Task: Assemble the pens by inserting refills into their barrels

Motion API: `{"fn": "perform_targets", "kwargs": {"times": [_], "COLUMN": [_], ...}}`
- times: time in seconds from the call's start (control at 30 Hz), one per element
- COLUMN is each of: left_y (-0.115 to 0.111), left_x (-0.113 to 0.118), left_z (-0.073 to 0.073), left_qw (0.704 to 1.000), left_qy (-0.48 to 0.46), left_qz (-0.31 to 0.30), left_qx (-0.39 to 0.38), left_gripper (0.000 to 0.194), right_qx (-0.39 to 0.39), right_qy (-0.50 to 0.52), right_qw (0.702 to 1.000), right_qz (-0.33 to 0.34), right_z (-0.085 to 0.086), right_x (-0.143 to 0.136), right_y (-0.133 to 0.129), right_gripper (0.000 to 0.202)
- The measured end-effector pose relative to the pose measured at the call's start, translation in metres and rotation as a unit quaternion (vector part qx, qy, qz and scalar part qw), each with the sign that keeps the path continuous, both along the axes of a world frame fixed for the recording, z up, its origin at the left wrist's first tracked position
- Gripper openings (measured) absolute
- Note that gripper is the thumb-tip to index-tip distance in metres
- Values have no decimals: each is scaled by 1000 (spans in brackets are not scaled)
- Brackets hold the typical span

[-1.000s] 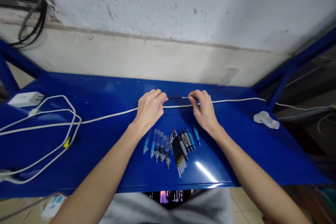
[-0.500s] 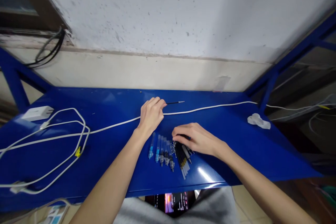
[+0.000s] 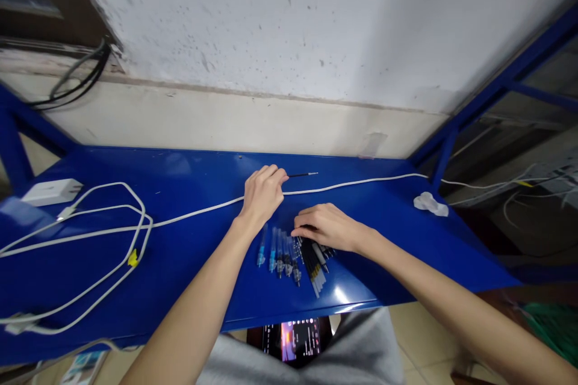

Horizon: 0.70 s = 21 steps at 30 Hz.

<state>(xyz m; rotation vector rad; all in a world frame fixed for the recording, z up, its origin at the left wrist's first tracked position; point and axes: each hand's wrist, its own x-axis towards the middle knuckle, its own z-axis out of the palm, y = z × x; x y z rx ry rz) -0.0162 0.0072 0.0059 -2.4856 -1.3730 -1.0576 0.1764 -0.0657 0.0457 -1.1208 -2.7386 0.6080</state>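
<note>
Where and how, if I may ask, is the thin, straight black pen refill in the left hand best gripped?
Probably pinch the thin black pen refill on its exposed shaft, coming from the right: it is slender and projects freely rightward from the left hand, which covers its other end.

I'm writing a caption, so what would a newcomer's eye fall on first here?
Probably the glossy blue tabletop, crossed by a long white cable. Near the front edge lie clear plastic pen barrels, with the right hand over slim dark refills beside them. Farther back, the left hand holds one pale-tipped black refill.
</note>
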Motion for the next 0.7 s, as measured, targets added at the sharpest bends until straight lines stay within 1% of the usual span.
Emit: {"fn": "perform_targets", "kwargs": {"times": [0.13, 0.23, 0.4, 0.57, 0.63, 0.7], "left_y": [0, -1, -1, -1, -1, -1], "left_x": [1, 1, 2, 1, 1, 1], "left_z": [0, 0, 0, 0, 0, 0], "left_qw": [1000, 1000, 1000, 1000, 1000, 1000], "left_qy": [-1, -5, -7, -9, -10, -12], "left_qz": [-3, -5, -8, -9, -10, -11], "left_qx": [3, 5, 3, -1, 0, 1], "left_gripper": [25, 25, 24, 23, 23, 24], "right_qx": [-12, -38, -58, -61, -57, -57], "right_qy": [54, 88, 83, 71, 69, 81], "right_qw": [998, 995, 995, 995, 996, 995], "right_qz": [-1, 3, 17, -23, -22, -8], "right_z": [-4, -6, -8, -4, -3, -2], "right_x": [1, 1, -1, -3, -3, -3], "right_y": [5, 7, 5, 3, 3, 5], "right_gripper": [20, 21, 24, 12, 4, 4]}}
